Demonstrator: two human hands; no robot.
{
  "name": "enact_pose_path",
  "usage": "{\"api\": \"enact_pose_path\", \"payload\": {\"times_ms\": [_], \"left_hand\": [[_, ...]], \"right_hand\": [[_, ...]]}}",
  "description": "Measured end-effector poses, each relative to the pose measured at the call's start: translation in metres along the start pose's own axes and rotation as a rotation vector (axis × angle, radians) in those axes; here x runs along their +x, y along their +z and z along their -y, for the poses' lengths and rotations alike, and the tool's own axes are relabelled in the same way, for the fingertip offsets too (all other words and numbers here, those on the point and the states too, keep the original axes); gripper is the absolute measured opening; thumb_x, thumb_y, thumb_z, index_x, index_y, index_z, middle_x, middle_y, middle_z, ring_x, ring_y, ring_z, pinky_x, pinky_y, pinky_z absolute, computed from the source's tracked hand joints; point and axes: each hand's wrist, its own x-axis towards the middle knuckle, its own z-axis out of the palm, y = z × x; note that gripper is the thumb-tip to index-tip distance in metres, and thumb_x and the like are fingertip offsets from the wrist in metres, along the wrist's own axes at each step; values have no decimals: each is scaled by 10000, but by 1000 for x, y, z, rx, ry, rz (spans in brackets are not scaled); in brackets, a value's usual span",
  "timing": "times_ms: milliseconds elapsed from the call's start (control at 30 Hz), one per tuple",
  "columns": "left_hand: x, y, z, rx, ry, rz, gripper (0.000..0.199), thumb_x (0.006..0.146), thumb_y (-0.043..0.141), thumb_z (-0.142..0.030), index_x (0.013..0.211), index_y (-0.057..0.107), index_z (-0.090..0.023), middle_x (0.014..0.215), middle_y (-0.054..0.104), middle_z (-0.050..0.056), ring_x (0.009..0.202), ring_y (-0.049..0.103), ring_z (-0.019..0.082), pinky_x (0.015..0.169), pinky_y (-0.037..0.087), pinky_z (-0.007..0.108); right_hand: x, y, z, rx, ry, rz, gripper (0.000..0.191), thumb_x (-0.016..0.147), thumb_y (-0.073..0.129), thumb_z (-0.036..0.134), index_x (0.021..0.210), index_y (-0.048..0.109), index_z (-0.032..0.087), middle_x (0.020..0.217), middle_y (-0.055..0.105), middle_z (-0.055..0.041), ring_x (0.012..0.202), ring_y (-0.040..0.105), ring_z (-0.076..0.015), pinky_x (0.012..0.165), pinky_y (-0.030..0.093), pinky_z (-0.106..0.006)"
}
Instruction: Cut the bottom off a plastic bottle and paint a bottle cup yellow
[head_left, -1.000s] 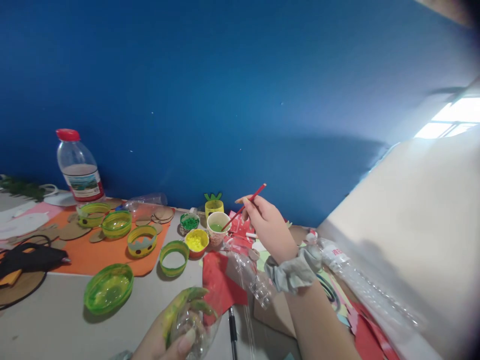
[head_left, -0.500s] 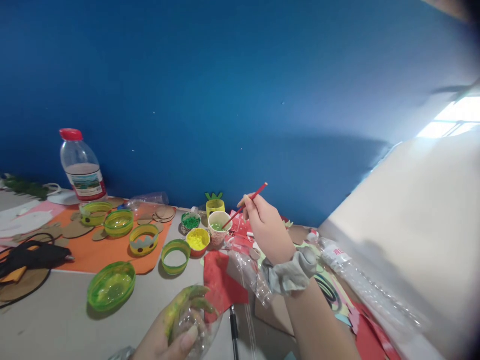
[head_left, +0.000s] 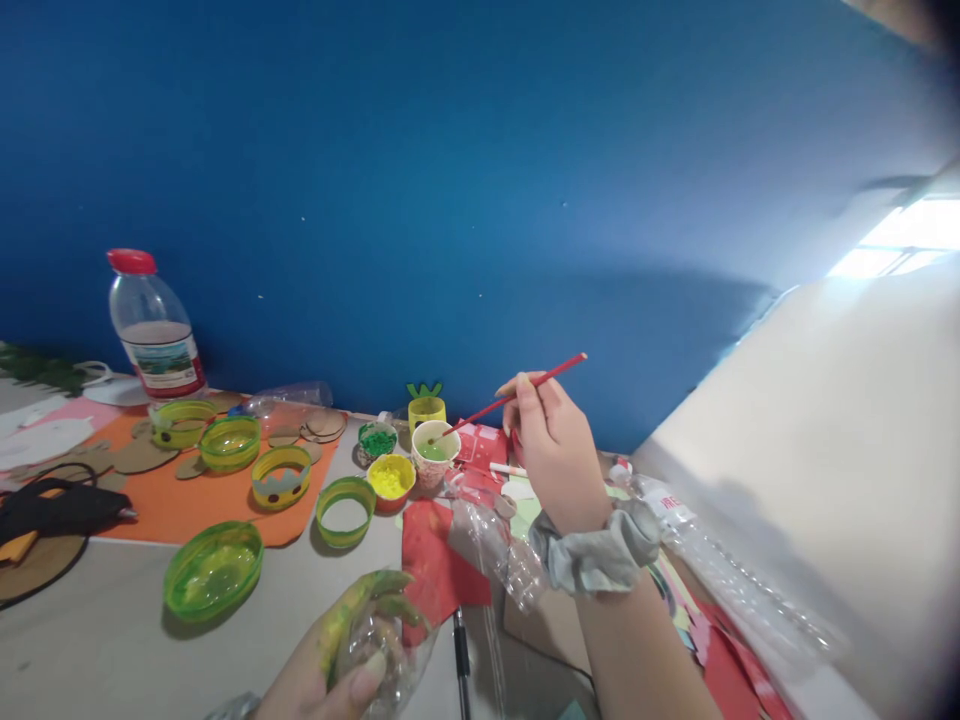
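A thin red paintbrush (head_left: 487, 408) is pinched in my right hand (head_left: 559, 455), its tip inside a paper cup (head_left: 436, 470) of green liquid. My left hand (head_left: 352, 640), smeared with green and yellow paint, is closed round a clear plastic bottle piece (head_left: 390, 650) near the front edge. Beside the paper cup stand a small cup of yellow paint (head_left: 391, 482) and one of green paint (head_left: 376, 441). Left of these lies a green-painted plastic ring (head_left: 346, 512), and farther left a green-painted clear bowl (head_left: 214, 570).
Painted rings, including a yellow one (head_left: 281, 480), stand on orange paper (head_left: 172, 500). A black glue gun (head_left: 60, 508) lies at left, with a red-capped bottle (head_left: 156, 340) behind. A black pen (head_left: 461, 660) and red paper (head_left: 442, 565) lie between my arms. The blue wall (head_left: 450, 200) closes off the back.
My right hand has shifted slightly right, and the paintbrush leans lower, its tip now towards the left side of the paper cup. My left hand keeps its hold on the bottle piece.
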Motion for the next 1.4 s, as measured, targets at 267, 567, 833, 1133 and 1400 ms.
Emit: {"api": "enact_pose_path", "payload": {"times_ms": [267,567,833,1133,1400], "left_hand": [[-2,8,-4,38,-12,-51,566,694,723,-657,1099,719,-262,900,756,59,858,673,270,808,538,318],[-7,8,0,72,-79,-240,651,596,782,-675,1096,735,-261,1116,763,65,1107,636,338,985,505,371],[-6,-2,-6,186,-76,-92,606,707,734,-610,1187,702,-240,1181,738,95,1162,616,358,1053,465,399],[-5,3,-12,197,-50,-62,627,715,720,-614,1210,690,-230,1155,743,109,1203,591,367,1060,463,407],[-6,5,-14,214,-40,-68,580,729,703,-623,1159,712,-233,1154,744,99,1149,631,340,1056,469,391]], "right_hand": [[-1,0,-4,6,0,14,290,1035,381,399,921,571,211,671,613,17,561,539,-120,610,414,-289],[0,-1,-2,-106,-39,44,255,1032,362,340,953,564,206,694,617,3,593,566,-141,610,413,-297],[-2,-2,0,-169,-64,51,239,1034,346,315,971,545,200,708,623,-8,584,574,-147,577,386,-293],[-3,-3,5,-247,-94,70,213,1011,334,252,981,537,194,700,609,-5,513,512,-138,565,382,-294],[-6,-5,18,-317,-123,143,185,962,364,195,948,546,164,695,583,-11,513,493,-131,567,376,-291]]}}
